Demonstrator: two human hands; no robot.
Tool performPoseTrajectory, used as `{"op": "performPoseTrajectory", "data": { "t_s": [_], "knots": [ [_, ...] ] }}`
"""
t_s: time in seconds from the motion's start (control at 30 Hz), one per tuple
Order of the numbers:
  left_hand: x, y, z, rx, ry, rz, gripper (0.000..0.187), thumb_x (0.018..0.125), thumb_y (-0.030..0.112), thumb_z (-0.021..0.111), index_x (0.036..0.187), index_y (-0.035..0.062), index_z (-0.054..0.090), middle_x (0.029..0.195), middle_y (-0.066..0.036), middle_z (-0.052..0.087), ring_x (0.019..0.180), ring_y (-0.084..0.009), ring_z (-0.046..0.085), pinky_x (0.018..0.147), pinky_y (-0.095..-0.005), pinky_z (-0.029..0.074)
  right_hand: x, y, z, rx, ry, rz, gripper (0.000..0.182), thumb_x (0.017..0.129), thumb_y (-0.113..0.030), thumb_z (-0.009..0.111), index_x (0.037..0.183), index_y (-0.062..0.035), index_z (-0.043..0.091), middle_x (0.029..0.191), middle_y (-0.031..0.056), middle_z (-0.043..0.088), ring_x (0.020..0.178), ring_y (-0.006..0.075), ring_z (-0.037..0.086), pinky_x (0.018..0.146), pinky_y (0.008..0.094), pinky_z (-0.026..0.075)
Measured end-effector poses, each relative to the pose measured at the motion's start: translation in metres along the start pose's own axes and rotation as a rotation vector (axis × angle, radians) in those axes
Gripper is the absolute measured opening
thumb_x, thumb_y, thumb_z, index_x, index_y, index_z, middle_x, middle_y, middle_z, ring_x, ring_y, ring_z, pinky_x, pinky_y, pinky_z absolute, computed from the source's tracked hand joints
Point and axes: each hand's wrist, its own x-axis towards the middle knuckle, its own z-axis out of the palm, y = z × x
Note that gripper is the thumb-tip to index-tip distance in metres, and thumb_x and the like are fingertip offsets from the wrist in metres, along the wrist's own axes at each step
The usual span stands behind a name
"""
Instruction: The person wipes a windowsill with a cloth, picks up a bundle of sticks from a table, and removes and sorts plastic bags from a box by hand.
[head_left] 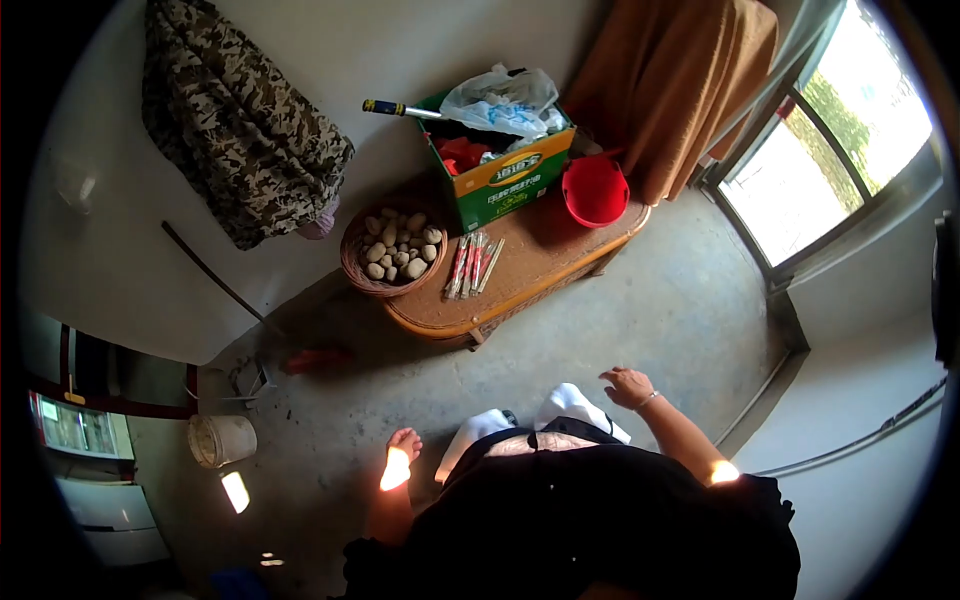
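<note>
black shirt (600,520) fills the foreground — left hand (404,443) loosely open, right hand (629,388) more spread — hands flanking white clothing (570,401).

The low, round-cornered table (540,248) is reddish brown, edged in lighter orange-tan. The round woven basket (384,288) shows a warm reddish brown, and its rounded potatoes (416,268) run from tan to greyish beige. The slim wrapped sticks (461,266) mix red with whitish tones. The round plastic basin (595,193) is solid red. The rectangular cardboard box (515,205) is green with an orange-yellow band and pale lettering; the crumpled translucent plastic bag (500,102) is whitish, touched with blue. The camouflage cloth (235,120) blotches brown, beige and black. The folded fabric curtain (670,90) is plain rust-orange.
</note>
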Motion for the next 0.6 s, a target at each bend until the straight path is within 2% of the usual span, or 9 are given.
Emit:
{"op": "performPoseTrajectory", "data": {
  "t_s": [0.13, 0.2, 0.27, 0.3, 0.33, 0.4, 0.43, 0.5, 0.6],
  "knots": [
    [0.012, -0.075, -0.026, -0.318, 0.066, 0.071, 0.01, 0.081, 0.021, 0.056, 0.086, 0.0127, 0.054, 0.067, 0.003, 0.055, 0.054, -0.0088, 0.052, 0.045, -0.0229, 0.04, 0.066, 0.0, -0.013, -0.102, -0.099, -0.094, 0.032, 0.073, -0.016, 0.05, 0.104, -0.0142, 0.057, 0.102, 0.0092, 0.057, 0.096, 0.0269, 0.053, 0.079, 0.0369, 0.045],
    [0.007, -0.124, -0.051, 0.689, 0.152, 0.964, 0.014, 0.081, 0.021, 0.054, 0.072, 0.0113, 0.052, 0.059, 0.002, 0.05, 0.049, -0.0103, 0.049, 0.041, -0.0232, 0.036, 0.101, -0.001, -0.021, -0.153, -0.131, -0.125, 0.033, 0.072, -0.016, 0.051, 0.104, -0.0141, 0.057, 0.102, 0.0093, 0.057, 0.098, 0.0265, 0.052, 0.08, 0.037, 0.045],
    [-0.024, -0.113, -0.039, 1.466, -0.211, 0.293, 0.022, 0.078, 0.019, 0.055, 0.06, 0.0116, 0.045, 0.054, -0.001, 0.044, 0.045, -0.0127, 0.045, 0.038, -0.0266, 0.033, 0.141, -0.001, -0.024, -0.225, -0.195, -0.166, 0.033, 0.072, -0.015, 0.051, 0.104, -0.0156, 0.058, 0.104, 0.0076, 0.057, 0.099, 0.0252, 0.053, 0.081, 0.0359, 0.045],
    [-0.031, -0.144, -0.042, 1.342, -0.162, 0.295, 0.022, 0.077, 0.02, 0.055, 0.06, 0.0107, 0.044, 0.053, -0.002, 0.043, 0.045, -0.0144, 0.045, 0.039, -0.0283, 0.034, 0.16, -0.003, -0.026, -0.242, -0.219, -0.197, 0.033, 0.072, -0.014, 0.05, 0.104, -0.016, 0.058, 0.105, 0.0079, 0.056, 0.1, 0.0251, 0.052, 0.081, 0.0367, 0.044],
    [-0.029, -0.198, -0.044, 0.876, -0.118, 0.292, 0.023, 0.075, 0.02, 0.055, 0.059, 0.0098, 0.042, 0.052, -0.003, 0.041, 0.046, -0.0161, 0.045, 0.041, -0.0301, 0.034, 0.18, -0.005, -0.028, -0.255, -0.231, -0.216, 0.033, 0.072, -0.014, 0.05, 0.104, -0.016, 0.058, 0.105, 0.0079, 0.056, 0.1, 0.0251, 0.052, 0.081, 0.0367, 0.044],
    [-0.04, -0.269, -0.037, -0.307, -0.282, 0.114, 0.025, 0.073, 0.02, 0.056, 0.058, 0.008, 0.039, 0.05, -0.005, 0.038, 0.048, -0.0195, 0.046, 0.044, -0.0336, 0.034, 0.22, -0.012, -0.029, -0.347, -0.334, -0.278, 0.033, 0.073, -0.013, 0.048, 0.104, -0.0163, 0.058, 0.105, 0.0083, 0.056, 0.1, 0.0258, 0.052, 0.08, 0.037, 0.044],
    [-0.05, -0.26, -0.024, -0.314, -0.271, 0.104, 0.025, 0.073, 0.02, 0.056, 0.058, 0.008, 0.039, 0.05, -0.005, 0.038, 0.048, -0.0195, 0.046, 0.044, -0.0336, 0.034, 0.238, -0.018, -0.032, -0.333, -0.376, -0.27, 0.033, 0.073, -0.013, 0.047, 0.103, -0.017, 0.058, 0.106, 0.0077, 0.055, 0.105, 0.025, 0.049, 0.083, 0.038, 0.041],
    [-0.085, -0.24, 0.01, 0.955, 0.19, 0.588, 0.026, 0.076, 0.019, 0.048, 0.057, 0.0054, 0.037, 0.05, -0.004, 0.035, 0.049, -0.0167, 0.042, 0.048, -0.0322, 0.035, 0.279, -0.023, -0.025, -0.341, -0.365, -0.342, 0.031, 0.071, -0.015, 0.05, 0.101, -0.0168, 0.059, 0.105, 0.0072, 0.054, 0.104, 0.0256, 0.048, 0.085, 0.0405, 0.039],
    [-0.143, -0.218, 0.053, 0.354, 0.147, -0.066, 0.026, 0.076, 0.019, 0.048, 0.057, 0.0053, 0.037, 0.051, -0.004, 0.035, 0.049, -0.0162, 0.041, 0.048, -0.0322, 0.035, 0.336, -0.025, 0.008, -0.441, -0.247, -0.52, 0.03, 0.07, -0.018, 0.053, 0.1, -0.0176, 0.058, 0.108, 0.0059, 0.049, 0.11, 0.0258, 0.041, 0.092, 0.0473, 0.031]
  ]
}}
